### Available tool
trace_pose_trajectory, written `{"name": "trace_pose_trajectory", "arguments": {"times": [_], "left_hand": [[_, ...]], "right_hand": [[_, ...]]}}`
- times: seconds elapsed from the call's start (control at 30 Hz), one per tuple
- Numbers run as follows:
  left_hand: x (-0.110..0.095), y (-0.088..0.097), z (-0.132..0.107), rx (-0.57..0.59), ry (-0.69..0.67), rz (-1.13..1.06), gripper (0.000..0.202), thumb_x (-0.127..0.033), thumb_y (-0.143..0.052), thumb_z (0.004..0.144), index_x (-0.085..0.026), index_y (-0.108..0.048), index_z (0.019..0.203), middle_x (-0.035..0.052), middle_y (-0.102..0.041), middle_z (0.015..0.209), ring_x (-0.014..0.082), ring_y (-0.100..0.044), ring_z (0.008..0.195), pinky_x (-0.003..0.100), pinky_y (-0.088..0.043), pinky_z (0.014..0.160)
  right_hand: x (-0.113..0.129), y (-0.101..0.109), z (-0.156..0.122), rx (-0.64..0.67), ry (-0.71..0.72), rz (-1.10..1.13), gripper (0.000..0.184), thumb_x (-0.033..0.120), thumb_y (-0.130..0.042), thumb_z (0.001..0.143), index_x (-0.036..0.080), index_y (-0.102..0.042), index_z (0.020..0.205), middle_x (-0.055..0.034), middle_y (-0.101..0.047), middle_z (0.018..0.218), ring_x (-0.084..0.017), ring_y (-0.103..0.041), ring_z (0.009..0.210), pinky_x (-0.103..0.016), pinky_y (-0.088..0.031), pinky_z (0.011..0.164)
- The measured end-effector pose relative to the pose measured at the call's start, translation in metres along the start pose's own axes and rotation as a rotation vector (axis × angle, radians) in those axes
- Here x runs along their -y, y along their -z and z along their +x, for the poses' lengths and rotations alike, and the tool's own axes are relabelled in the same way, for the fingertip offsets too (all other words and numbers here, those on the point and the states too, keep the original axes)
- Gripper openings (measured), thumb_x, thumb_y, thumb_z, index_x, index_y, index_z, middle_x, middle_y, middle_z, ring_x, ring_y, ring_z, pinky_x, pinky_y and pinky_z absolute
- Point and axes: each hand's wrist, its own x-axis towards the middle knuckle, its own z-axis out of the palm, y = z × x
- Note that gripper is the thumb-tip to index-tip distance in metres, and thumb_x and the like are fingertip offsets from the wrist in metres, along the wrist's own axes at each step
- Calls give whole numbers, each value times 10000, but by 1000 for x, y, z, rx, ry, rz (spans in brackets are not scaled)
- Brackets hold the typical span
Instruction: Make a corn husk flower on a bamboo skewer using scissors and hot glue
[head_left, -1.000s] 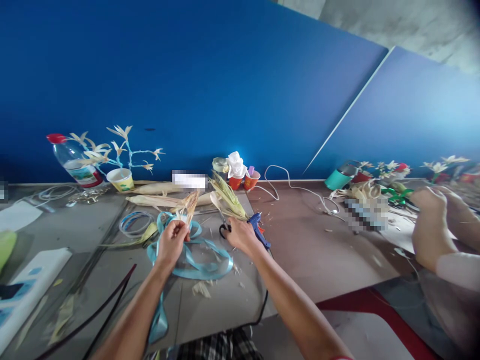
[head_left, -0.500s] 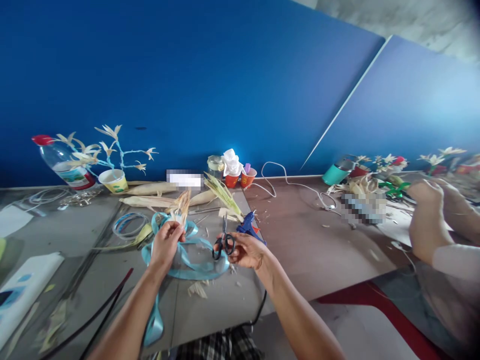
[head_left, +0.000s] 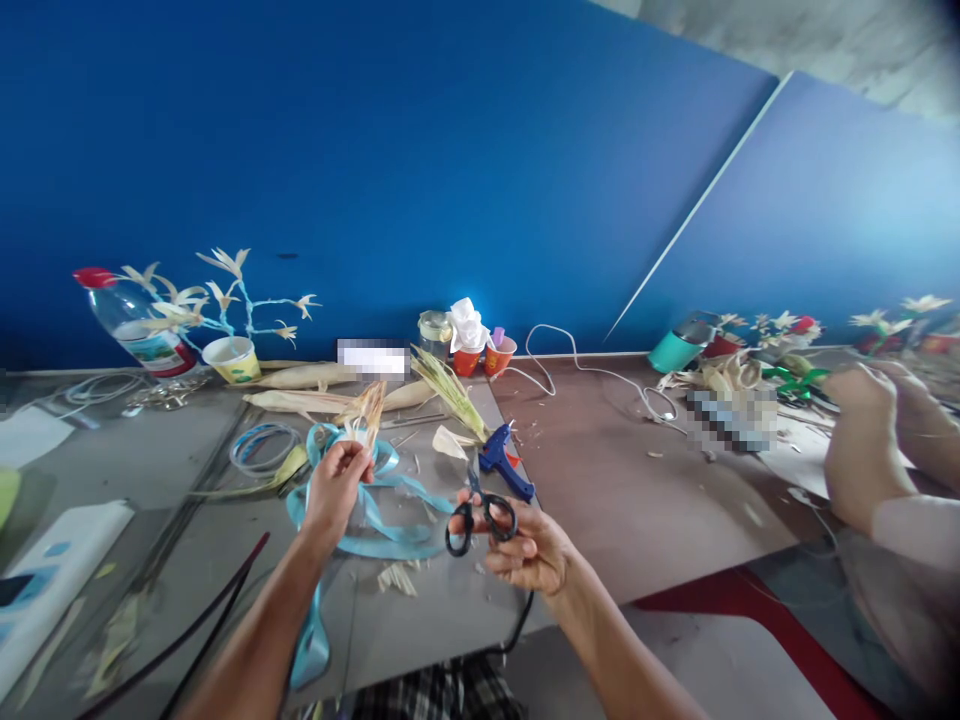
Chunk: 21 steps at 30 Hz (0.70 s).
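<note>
My left hand (head_left: pixel 339 492) pinches a small bundle of dried corn husk strips (head_left: pixel 369 408), frayed ends pointing up, with white at its base. Light blue ribbon (head_left: pixel 390 549) lies in loose loops on the table around and beneath that hand. In my right hand (head_left: pixel 536 552) is a pair of black-handled scissors (head_left: pixel 475 484), fingers in and around the handle rings and blades pointing away from me. The handles are spread apart. Just beyond the scissors lies a blue glue gun (head_left: pixel 504 462), beside a green-yellow husk bunch (head_left: pixel 454 395).
Husk flowers on blue stems stand in a yellow-white cup (head_left: pixel 231 360) by a plastic bottle (head_left: pixel 146 335). Red paper cups (head_left: pixel 500 356), a glass jar (head_left: pixel 435 332) and a white cable (head_left: pixel 574 365) are along the wall. At right, a co-worker's arms (head_left: pixel 862 440) rest near a teal can (head_left: pixel 679 347).
My right hand has moved right and toward me with the scissors, away from the husk bundle, and the handles are spread wider. My left hand keeps its pinch, nearly still.
</note>
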Motion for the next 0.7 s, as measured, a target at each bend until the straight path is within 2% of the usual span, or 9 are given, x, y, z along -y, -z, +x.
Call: {"name": "trace_pose_trajectory", "arguments": {"times": [0.17,0.27,0.37,0.43,0.53,0.6,0.7], "left_hand": [[0,-1,-1,3,10,-23,203,-376,-643,707,-203,-544,741,-45,-566,566,114,-518,512,231,-408,541],[-2,-1,-2,6,14,2,202,-383,-635,711,-206,-540,733,-44,-555,548,123,-516,524,236,-410,551],[-4,0,-2,-5,-24,79,185,-379,-617,730,-207,-549,742,-44,-541,570,127,-513,565,237,-405,581],[-6,1,-3,-19,-63,138,180,-378,-603,742,-206,-551,730,-47,-515,569,124,-493,563,238,-388,575],[-9,0,-4,-15,-63,183,210,-400,-593,743,-203,-539,697,-50,-489,545,120,-460,524,244,-365,545],[-13,-1,-5,-12,-37,180,230,-422,-599,733,-205,-533,691,-53,-488,531,121,-455,511,247,-365,539],[-17,-3,-6,-21,-3,116,262,-450,-624,702,-206,-528,694,-62,-473,512,119,-450,494,247,-370,526]], "right_hand": [[-16,-11,-21,97,-40,-159,504,448,-753,662,169,-581,1046,-51,-649,826,14,-299,369,-186,-188,421],[-16,-20,-23,133,20,-268,608,555,-743,620,161,-600,1060,-68,-627,848,-23,-355,444,-210,-214,458],[-11,-28,-12,6,187,-491,587,530,-738,634,180,-593,1083,-44,-586,857,-57,-400,535,-206,-267,495],[-9,-30,5,-126,266,-716,468,460,-720,678,186,-599,1039,-27,-564,846,-84,-450,599,-203,-311,519],[-10,-32,39,-275,385,-1113,320,383,-674,725,194,-618,976,4,-563,753,-90,-437,559,-203,-323,512],[-12,-33,61,-341,490,-1327,263,328,-661,726,194,-623,949,-3,-587,751,-116,-492,609,-211,-371,561],[-17,-36,86,-407,565,-1481,296,309,-641,733,191,-614,1004,-46,-637,862,-170,-582,761,-244,-438,693]]}}
